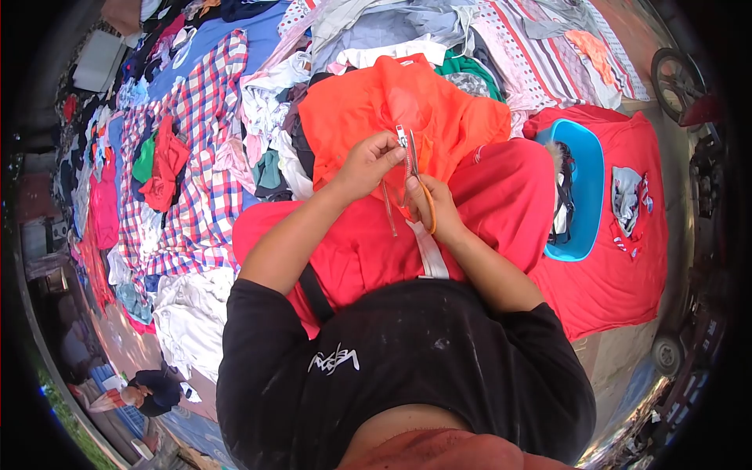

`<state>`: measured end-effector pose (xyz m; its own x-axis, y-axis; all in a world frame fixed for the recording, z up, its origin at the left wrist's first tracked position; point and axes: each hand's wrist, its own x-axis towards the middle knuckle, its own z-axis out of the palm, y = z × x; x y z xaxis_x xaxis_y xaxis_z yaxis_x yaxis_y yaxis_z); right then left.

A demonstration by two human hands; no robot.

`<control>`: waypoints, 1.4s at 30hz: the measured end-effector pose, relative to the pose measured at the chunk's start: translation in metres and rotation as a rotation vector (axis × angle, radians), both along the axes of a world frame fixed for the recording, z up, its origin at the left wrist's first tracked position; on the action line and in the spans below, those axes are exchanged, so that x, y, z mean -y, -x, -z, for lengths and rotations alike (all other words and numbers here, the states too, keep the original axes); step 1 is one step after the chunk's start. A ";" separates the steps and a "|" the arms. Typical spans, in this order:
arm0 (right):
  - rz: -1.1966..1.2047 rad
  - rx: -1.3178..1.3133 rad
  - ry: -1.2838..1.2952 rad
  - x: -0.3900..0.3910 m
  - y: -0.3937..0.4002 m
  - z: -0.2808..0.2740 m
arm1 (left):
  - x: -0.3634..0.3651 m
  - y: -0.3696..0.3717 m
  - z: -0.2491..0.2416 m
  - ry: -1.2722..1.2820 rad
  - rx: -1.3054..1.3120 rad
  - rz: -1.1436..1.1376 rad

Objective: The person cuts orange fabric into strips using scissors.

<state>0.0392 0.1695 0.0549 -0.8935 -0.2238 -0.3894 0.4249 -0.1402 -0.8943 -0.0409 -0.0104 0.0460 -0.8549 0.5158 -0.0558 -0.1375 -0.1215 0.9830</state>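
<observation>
My left hand (366, 164) pinches the end of a zipper (402, 136) between thumb and fingers, with the metal slider showing above the fingertips. In my right hand (440, 207) is a pair of scissors (428, 205) with orange handles, its blades pointing up beside the zipper. A narrow strip of the zipper tape (389, 207) hangs down between my hands. Behind them an orange-red garment (345, 113) lies spread over my lap, touching my red trousers (493, 204). Whether the blades touch the tape I cannot make out.
On my right a blue plastic tub (597, 188) holding dark and light items stands on a red cloth (627, 290), near a crumpled grey garment (625, 200). Piles of clothes, including a checked cloth (200, 188), spread ahead and left. A person (149, 392) is at lower left.
</observation>
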 end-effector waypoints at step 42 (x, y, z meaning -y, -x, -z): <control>-0.347 0.072 0.249 -0.008 0.003 -0.005 | 0.040 0.033 -0.030 -0.428 0.120 -0.511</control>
<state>0.0362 0.1776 0.0597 -0.7213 -0.6009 -0.3446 0.5451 -0.1855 -0.8176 -0.0741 -0.0503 0.0757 -0.9978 0.0464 -0.0468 -0.0650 -0.5753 0.8153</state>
